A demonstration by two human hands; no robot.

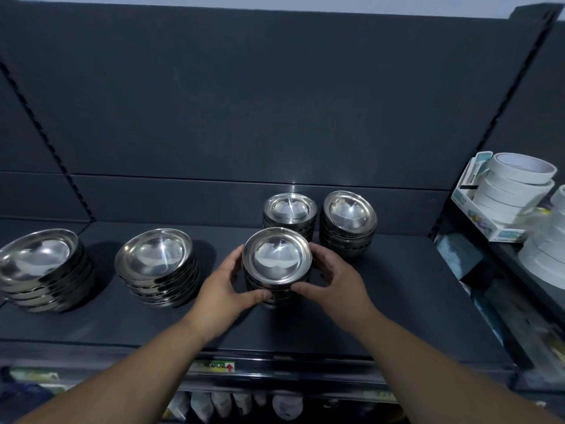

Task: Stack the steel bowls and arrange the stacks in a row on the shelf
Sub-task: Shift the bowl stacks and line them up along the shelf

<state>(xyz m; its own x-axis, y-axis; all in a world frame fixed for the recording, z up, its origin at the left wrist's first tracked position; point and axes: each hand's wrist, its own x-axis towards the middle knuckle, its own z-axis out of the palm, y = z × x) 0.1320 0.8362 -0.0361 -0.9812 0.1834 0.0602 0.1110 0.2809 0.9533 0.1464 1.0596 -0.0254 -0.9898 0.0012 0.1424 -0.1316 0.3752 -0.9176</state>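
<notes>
Left grip (226, 283) and right grip (333, 280) are closed around opposite sides of a small stack of steel bowls (276, 258), with thumbs curled at its near side and fingers wrapped round the far side. This held stack is seen at the middle of the dark shelf (397, 289); whether it rests there cannot be told. Just behind it, a rear left stack (289, 209) and a rear right stack (349, 214) are set side by side. Two wider stacks (154, 255) are placed well to the left. White tape rolls (516, 179) are piled at the far right
</notes>
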